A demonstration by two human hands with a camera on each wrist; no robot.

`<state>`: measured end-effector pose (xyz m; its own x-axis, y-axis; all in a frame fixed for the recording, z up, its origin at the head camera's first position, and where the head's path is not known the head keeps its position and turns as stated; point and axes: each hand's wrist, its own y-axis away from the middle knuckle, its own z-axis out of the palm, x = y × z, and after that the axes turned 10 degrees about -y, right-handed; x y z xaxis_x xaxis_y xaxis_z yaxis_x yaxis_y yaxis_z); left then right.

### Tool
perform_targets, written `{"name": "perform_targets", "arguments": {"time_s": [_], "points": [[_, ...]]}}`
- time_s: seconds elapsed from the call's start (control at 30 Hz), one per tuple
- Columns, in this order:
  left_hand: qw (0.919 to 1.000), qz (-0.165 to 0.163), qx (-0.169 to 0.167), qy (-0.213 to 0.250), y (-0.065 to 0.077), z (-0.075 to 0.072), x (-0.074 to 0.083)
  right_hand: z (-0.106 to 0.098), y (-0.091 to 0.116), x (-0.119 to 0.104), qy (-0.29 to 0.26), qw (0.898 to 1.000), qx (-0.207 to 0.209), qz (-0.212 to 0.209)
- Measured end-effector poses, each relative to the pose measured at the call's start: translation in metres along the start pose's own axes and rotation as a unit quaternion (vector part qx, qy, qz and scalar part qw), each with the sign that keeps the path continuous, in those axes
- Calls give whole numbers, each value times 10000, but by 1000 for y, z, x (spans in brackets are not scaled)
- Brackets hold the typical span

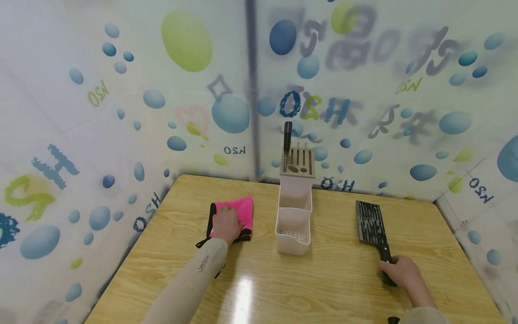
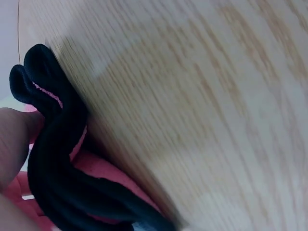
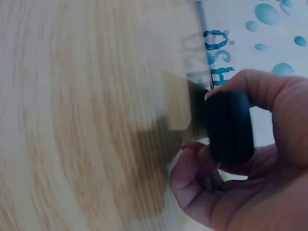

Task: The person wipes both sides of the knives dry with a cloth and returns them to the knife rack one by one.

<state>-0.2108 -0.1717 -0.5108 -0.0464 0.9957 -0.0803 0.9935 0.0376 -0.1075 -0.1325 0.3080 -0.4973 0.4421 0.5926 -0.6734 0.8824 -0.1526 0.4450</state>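
A pink cloth (image 1: 242, 208) with black edging lies folded on the left part of the table. My left hand (image 1: 226, 224) rests on top of it, fingers laid over the fabric and thumb out to the side. From the left wrist, the cloth's doubled black edge (image 2: 57, 159) stands up in front of the thumb. My right hand (image 1: 406, 273) grips the black handle of a cleaver (image 1: 370, 222), whose dark, white-streaked blade points toward the back. The handle's butt end (image 3: 230, 127) shows between thumb and fingers in the right wrist view.
Between the hands stands a pale knife holder (image 1: 294, 243) with open bins in front and a slotted top. One black-handled utensil (image 1: 288, 135) is upright in a slot. The wooden table (image 1: 332, 288) meets patterned walls (image 1: 226, 54) at the back and sides.
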Motion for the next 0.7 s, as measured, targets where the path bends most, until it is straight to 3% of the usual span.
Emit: {"name": "perform_targets", "arguments": {"time_s": [0.17,0.33,0.43,0.57,0.7], "points": [[9999,75,93,-111,-1,1,3,5,1,-1,-1023,9947,23,133],[9997,117,171,-126,0,0,6,13,4,1,-1272,9896,639,-194],[9993,187,261,-199,2,1,8,18,6,0,-1792,9801,813,-268],[9979,324,458,-334,6,3,9,27,10,-3,-2566,9631,735,-333],[9976,404,422,-359,7,1,10,33,13,-8,-2517,9623,881,-530]]}}
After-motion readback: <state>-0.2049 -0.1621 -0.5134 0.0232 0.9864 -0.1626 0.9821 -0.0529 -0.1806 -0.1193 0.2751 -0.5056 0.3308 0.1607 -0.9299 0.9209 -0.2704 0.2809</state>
